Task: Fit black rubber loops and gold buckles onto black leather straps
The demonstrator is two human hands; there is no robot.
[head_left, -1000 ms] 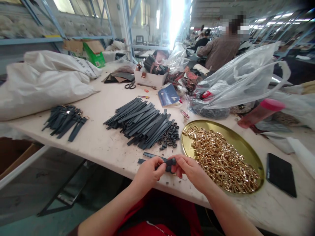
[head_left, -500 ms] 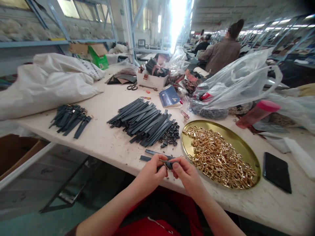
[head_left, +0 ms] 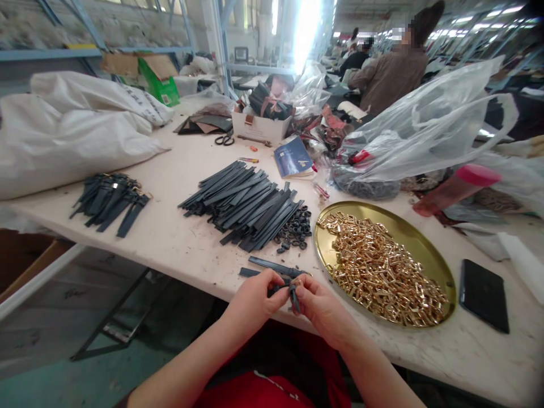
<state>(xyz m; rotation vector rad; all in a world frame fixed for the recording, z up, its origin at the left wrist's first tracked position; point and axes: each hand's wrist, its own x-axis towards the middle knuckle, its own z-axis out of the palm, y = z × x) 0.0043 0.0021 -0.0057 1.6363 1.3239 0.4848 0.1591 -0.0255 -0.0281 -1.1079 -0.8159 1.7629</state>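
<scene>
Near the table's front edge, my left hand (head_left: 268, 292) and my right hand (head_left: 313, 297) meet over a dark strap (head_left: 294, 299). Fingers of both hands pinch it, and its end hangs down between them. Just beyond, two flat dark strips (head_left: 267, 263) lie on the table, partly behind my hands. A heap of similar dark strips (head_left: 242, 204) is further back, with small dark loops (head_left: 296, 226) at its right side. Gold buckles (head_left: 386, 272) fill much of a round gold tray (head_left: 425, 258) to the right of my hands. Fingertips hide part of the strap.
Finished-looking straps with gold hardware (head_left: 113, 201) lie at the left, before a white sack (head_left: 80, 136). A phone (head_left: 484, 294) and pink-capped bottle (head_left: 459, 187) are at the right. Behind are a blue booklet (head_left: 294, 157), scissors (head_left: 224, 139), and a plastic bag (head_left: 416, 130). A person (head_left: 391, 73) sits beyond.
The strap in my fingers has turned, its end now pointing down instead of lying sideways. My right hand has rotated with it. The whole view has shifted slightly.
</scene>
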